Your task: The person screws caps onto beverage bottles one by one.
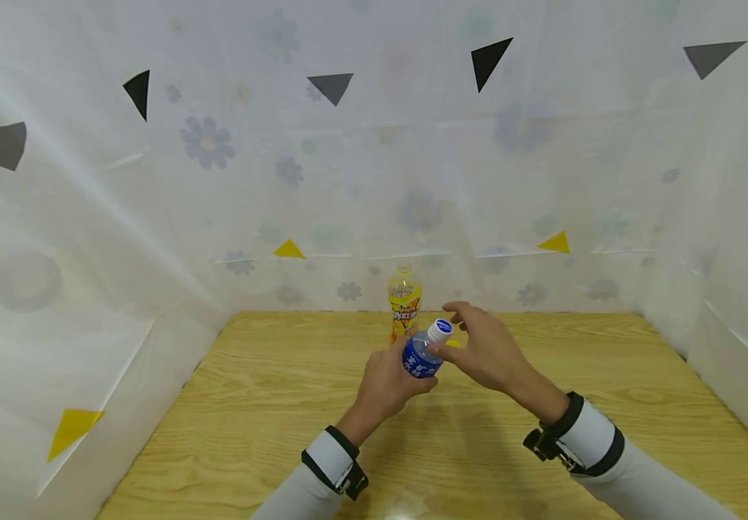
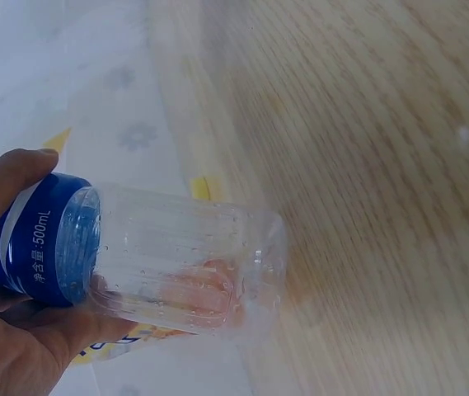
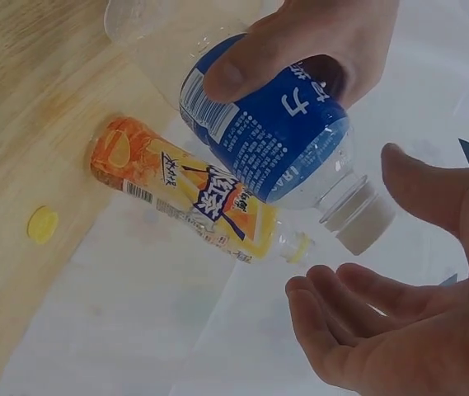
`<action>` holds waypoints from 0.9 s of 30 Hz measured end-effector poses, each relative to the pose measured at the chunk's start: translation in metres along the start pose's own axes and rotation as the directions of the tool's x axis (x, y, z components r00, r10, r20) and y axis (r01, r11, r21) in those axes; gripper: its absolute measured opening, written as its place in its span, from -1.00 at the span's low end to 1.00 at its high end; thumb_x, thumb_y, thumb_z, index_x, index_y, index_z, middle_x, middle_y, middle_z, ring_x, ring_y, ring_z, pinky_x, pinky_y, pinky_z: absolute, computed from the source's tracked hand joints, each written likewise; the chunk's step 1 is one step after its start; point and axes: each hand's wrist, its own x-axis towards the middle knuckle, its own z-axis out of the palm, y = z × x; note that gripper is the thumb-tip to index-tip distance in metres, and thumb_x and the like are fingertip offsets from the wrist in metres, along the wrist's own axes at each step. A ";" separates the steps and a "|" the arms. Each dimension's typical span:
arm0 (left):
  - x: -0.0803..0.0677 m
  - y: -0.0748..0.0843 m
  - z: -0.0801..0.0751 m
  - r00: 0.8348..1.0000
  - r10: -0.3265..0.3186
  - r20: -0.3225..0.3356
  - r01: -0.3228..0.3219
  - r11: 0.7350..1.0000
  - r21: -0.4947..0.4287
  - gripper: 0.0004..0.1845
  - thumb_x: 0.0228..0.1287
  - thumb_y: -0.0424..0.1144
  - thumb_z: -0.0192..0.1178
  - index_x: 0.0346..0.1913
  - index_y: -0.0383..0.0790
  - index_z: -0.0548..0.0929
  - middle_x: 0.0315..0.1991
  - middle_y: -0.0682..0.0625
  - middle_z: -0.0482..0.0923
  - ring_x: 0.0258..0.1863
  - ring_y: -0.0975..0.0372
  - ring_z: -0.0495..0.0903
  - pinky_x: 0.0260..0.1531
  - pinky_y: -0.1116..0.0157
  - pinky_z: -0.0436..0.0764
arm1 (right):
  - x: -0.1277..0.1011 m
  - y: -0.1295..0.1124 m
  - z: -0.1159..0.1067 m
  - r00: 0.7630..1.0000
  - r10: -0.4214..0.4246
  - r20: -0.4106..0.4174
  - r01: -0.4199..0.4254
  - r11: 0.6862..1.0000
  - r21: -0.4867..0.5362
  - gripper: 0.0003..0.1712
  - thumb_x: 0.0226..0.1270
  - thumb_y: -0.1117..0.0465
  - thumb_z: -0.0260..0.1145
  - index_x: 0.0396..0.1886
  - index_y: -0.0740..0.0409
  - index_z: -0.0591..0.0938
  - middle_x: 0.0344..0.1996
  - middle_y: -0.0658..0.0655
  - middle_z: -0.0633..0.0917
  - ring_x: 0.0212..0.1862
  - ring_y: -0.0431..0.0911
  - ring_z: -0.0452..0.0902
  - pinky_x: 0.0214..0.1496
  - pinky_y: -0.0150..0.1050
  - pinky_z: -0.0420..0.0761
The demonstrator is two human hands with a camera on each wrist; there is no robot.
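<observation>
Pale, flower-printed plastic sheeting (image 1: 374,170) hangs on the left, right and far sides, carrying black, grey and yellow triangles (image 1: 71,432), around a light wood-grain table (image 1: 263,412). Over the middle of the table, the person's left hand (image 1: 383,383) grips a clear plastic bottle with a blue label and a white screw cap (image 1: 420,359), thumb and fingers clamped round the label, the bottle tilted so its cap leans to the right. The right hand (image 1: 487,354) is just beside that cap, its thumb and fingers apart, on opposite sides of it, with a gap showing in the right wrist view. Beyond them, a clear plastic bottle with a yellow-and-orange label (image 1: 405,297) stands upright near the far edge, its mouth uncapped. A small round yellow cap (image 3: 42,224) lies on the table to its right. Black-strapped wrist cameras (image 1: 350,480) sit over the person's white sleeves (image 1: 650,469).
</observation>
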 end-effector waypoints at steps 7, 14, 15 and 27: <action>0.001 0.000 0.001 1.000 0.031 -0.006 -0.031 0.999 -0.010 -0.13 0.01 -0.07 0.60 0.40 -0.18 0.46 0.10 -0.15 0.69 0.01 0.07 0.73 -0.07 0.17 0.72 | -0.003 -0.001 0.001 0.994 -0.111 -0.007 0.111 0.994 -0.009 -0.41 0.33 0.45 0.29 0.37 0.23 0.49 0.17 0.34 0.66 0.16 0.28 0.61 0.08 0.22 0.63; 0.001 0.001 0.001 1.000 0.027 -0.005 -0.027 1.000 -0.006 -0.15 0.02 -0.08 0.60 0.39 -0.17 0.47 0.08 -0.14 0.70 0.00 0.08 0.73 -0.09 0.16 0.71 | -0.005 -0.001 0.004 0.992 -0.126 -0.032 0.127 0.991 0.029 -0.48 0.31 0.57 0.20 0.26 0.24 0.59 0.13 0.32 0.69 0.16 0.23 0.63 0.07 0.14 0.67; 0.001 0.001 0.001 1.000 0.028 -0.004 -0.028 1.000 -0.008 -0.15 0.02 -0.08 0.60 0.40 -0.18 0.47 0.09 -0.15 0.70 0.00 0.08 0.73 -0.08 0.16 0.71 | -0.005 -0.002 0.005 0.992 -0.125 -0.034 0.126 0.992 0.030 -0.49 0.32 0.56 0.20 0.25 0.25 0.59 0.12 0.32 0.69 0.16 0.23 0.63 0.07 0.14 0.66; 0.000 -0.001 0.001 1.000 0.027 -0.005 -0.027 0.999 -0.019 -0.15 0.02 -0.10 0.59 0.39 -0.22 0.47 0.07 -0.16 0.70 -0.02 0.07 0.74 -0.10 0.17 0.72 | -0.005 -0.004 0.006 0.989 -0.132 -0.059 0.133 0.991 0.011 -0.58 0.36 0.50 0.24 0.21 0.30 0.61 0.02 0.30 0.72 0.04 0.20 0.68 -0.03 0.10 0.70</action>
